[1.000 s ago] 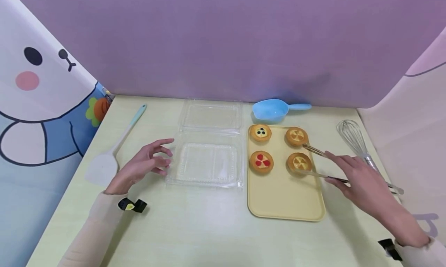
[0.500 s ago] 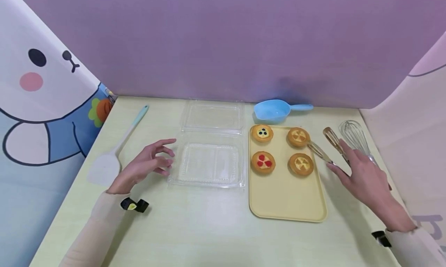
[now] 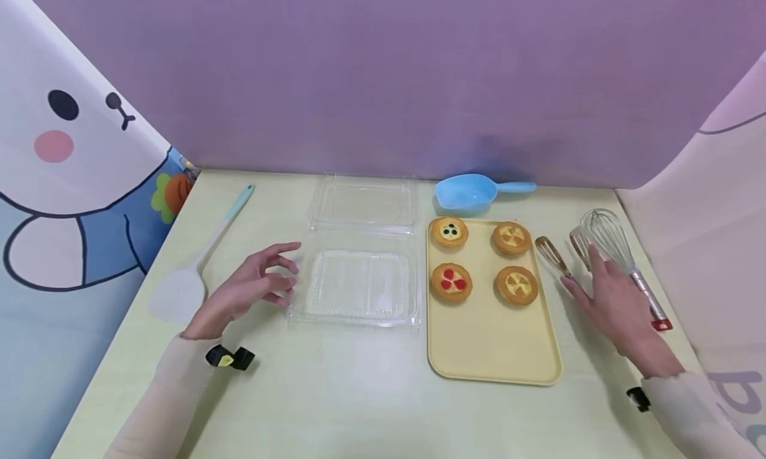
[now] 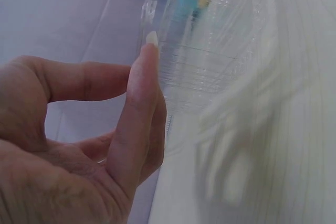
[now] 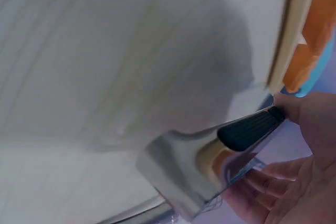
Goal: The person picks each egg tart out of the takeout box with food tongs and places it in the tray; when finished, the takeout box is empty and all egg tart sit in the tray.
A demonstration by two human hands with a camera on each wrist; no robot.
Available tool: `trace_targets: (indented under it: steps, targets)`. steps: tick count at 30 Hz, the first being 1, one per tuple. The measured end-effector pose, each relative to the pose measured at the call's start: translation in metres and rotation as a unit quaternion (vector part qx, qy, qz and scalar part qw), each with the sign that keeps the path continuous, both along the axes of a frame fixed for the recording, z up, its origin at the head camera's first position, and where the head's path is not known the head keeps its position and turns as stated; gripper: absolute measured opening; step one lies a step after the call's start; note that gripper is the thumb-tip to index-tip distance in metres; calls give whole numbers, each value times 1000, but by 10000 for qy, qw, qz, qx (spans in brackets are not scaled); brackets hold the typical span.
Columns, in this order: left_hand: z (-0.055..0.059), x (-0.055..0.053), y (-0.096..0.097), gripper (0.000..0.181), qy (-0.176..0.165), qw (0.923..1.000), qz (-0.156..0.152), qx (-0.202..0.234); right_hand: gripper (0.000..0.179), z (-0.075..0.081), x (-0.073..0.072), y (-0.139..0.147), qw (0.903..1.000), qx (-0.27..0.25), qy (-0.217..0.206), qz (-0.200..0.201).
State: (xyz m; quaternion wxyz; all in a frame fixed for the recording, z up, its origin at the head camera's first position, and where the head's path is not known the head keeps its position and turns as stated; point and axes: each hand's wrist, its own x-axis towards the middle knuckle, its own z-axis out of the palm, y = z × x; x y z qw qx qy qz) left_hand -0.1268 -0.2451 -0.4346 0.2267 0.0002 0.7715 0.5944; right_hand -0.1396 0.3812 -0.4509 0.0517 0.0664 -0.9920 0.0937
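My right hand (image 3: 622,306) holds a pair of metal tongs (image 5: 178,166) between thumb and fingers. Their slotted tips (image 3: 552,254) are spread apart just right of the tray, with nothing between them. In the right wrist view my thumb lies at the dark grip pad (image 5: 252,128). On the yellow tray (image 3: 493,346) sit several tarts: a blueberry one (image 3: 449,232), a red-topped one (image 3: 451,283) and two with pale wedge toppings (image 3: 517,285). My left hand (image 3: 248,283) has loosely bent fingers, holds nothing, and hovers by the left edge of an open clear plastic box (image 3: 359,283).
A whisk (image 3: 622,253) lies right beside my right hand. Behind the tray is a blue scoop (image 3: 469,193). At the left lies a white spatula (image 3: 182,289) with a mint handle. The box's lid (image 3: 365,203) is folded back toward the purple wall (image 3: 383,80).
My right hand has moved right with the tongs, off the tarts to beside the whisk, and lowered them toward the table. The tarts and my left hand stay put.
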Motion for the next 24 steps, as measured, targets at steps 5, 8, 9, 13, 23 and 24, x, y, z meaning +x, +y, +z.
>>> trace_targets:
  steps: [5,8,9,13,23,24]
  targets:
    - [1,1,1,76,-28,10000,7,-64,89,-6,-2,-2,9994,211,-237,-141]
    - [2,1,2,76,15,10000,2,-92,87,-9,-4,-3,9993,277,-204,-169]
    - [2,0,2,75,28,9999,3,-96,86,-10,-4,-3,9993,279,-187,-187]
    - [3,2,3,76,97,9999,-26,-109,85,-13,-5,-2,9992,271,-178,-227]
    - [4,1,5,73,151,9996,-51,-213,86,-14,-6,-1,9993,232,-209,-226]
    - [4,1,5,73,158,9996,-52,-239,87,-14,-6,-1,9992,236,-227,-224]
